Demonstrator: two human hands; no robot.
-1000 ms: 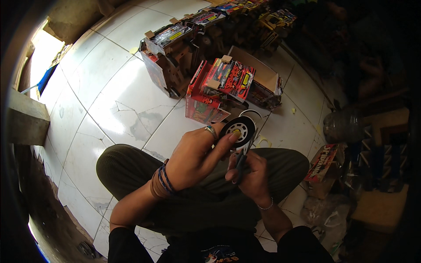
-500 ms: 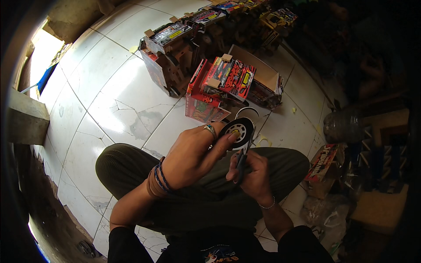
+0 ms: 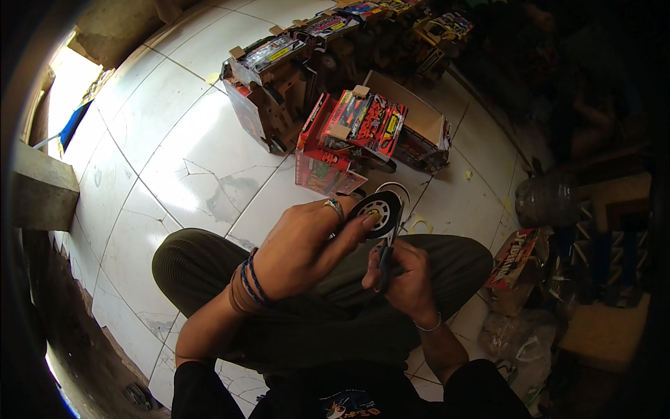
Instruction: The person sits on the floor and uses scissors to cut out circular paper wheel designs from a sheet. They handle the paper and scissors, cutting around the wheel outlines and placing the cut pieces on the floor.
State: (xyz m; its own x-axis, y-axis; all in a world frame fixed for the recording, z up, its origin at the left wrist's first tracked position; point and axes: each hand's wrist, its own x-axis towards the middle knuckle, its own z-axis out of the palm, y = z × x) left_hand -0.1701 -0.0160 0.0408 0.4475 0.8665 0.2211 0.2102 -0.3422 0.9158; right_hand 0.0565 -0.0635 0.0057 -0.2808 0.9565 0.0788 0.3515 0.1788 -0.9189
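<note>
I have the left hand [image 3: 300, 241] clamped on a wheel [image 3: 377, 208]. The right hand [image 3: 409, 279] grips scissors [image 3: 383, 267] at its edge.

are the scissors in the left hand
No, the right hand holds the scissors, while the left hand holds the black wheel disc.

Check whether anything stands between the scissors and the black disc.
Nothing visible: the scissors in the right hand are at the right edge of the black disc, gripped from its left by the left hand.
</note>
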